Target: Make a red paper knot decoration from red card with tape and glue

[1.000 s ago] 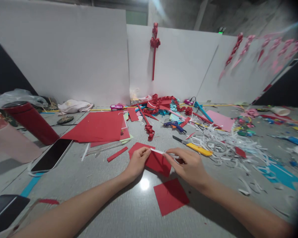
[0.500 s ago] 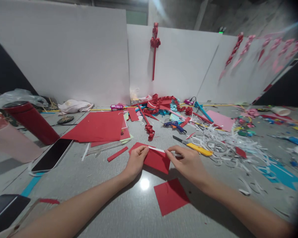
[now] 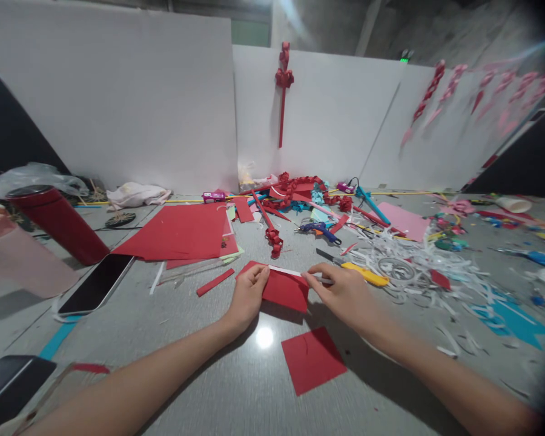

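My left hand (image 3: pixel 247 297) pinches the left end of a small red paper sheet (image 3: pixel 284 293), thumb on top near its upper edge. A narrow white strip (image 3: pixel 285 270) runs along that upper edge. At the strip's right end, my right hand (image 3: pixel 340 293) is closed with thumb and forefinger pinched on it, and a pale, thin tail shows between the fingers. Whether these fingers also grip the paper's corner is hidden. Nearer to me, a square of red paper (image 3: pixel 313 360) lies flat on the grey surface. A narrow red paper strip (image 3: pixel 215 282) rests left of my left hand.
A yellow utility knife (image 3: pixel 366 274) lies beyond my right hand, blade out. Behind it is a blue glue gun (image 3: pixel 320 230). White paper scraps (image 3: pixel 413 266) spread at right. Large red sheets (image 3: pixel 181 230), a phone (image 3: pixel 95 286) and a red tumbler (image 3: pixel 59 224) are at left.
Both hands have shifted slightly left, and the held paper has tilted a little. The red square in front has stayed put.
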{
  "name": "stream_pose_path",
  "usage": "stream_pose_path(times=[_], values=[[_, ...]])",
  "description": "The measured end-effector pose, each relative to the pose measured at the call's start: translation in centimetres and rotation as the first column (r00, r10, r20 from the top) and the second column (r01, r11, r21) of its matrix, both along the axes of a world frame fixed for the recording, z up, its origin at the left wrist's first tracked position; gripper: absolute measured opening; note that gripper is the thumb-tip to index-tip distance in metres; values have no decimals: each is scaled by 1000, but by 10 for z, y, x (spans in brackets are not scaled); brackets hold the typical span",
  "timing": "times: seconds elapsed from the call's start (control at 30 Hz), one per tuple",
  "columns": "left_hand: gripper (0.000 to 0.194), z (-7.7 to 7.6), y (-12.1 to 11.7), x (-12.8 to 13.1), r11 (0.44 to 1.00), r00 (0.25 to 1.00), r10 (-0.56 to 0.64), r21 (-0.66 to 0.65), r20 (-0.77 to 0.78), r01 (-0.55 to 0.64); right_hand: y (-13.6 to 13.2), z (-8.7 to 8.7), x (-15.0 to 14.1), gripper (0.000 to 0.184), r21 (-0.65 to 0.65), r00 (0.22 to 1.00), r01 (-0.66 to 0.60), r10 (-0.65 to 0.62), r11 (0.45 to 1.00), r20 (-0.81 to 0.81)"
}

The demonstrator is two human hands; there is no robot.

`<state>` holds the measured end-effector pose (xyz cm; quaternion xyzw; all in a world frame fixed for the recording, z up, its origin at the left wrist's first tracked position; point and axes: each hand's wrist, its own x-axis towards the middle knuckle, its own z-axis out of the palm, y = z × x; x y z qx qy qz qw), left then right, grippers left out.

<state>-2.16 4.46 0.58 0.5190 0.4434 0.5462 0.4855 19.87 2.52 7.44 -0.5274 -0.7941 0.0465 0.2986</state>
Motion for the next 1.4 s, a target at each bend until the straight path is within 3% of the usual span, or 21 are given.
stream_pose_path(times=[0.4, 0.7, 1.07, 1.4], values=[[40, 5, -2, 0, 999, 998, 39, 19, -43, -38, 11, 0, 6, 29, -64, 992, 84, -78, 994, 101], [39, 3, -4, 1, 996, 995, 76, 50, -66, -73, 6, 3, 3, 29, -85, 999, 38, -37, 996, 6], [38, 7, -6, 1, 995, 995, 82, 63, -55, -78, 10, 1, 2, 34, -102, 998, 68, -68, 992, 9], [37, 6, -7, 1, 996, 996, 76, 59, -51, -73, 12, -1, 3, 31, -135, 997, -7, -3, 991, -76]])
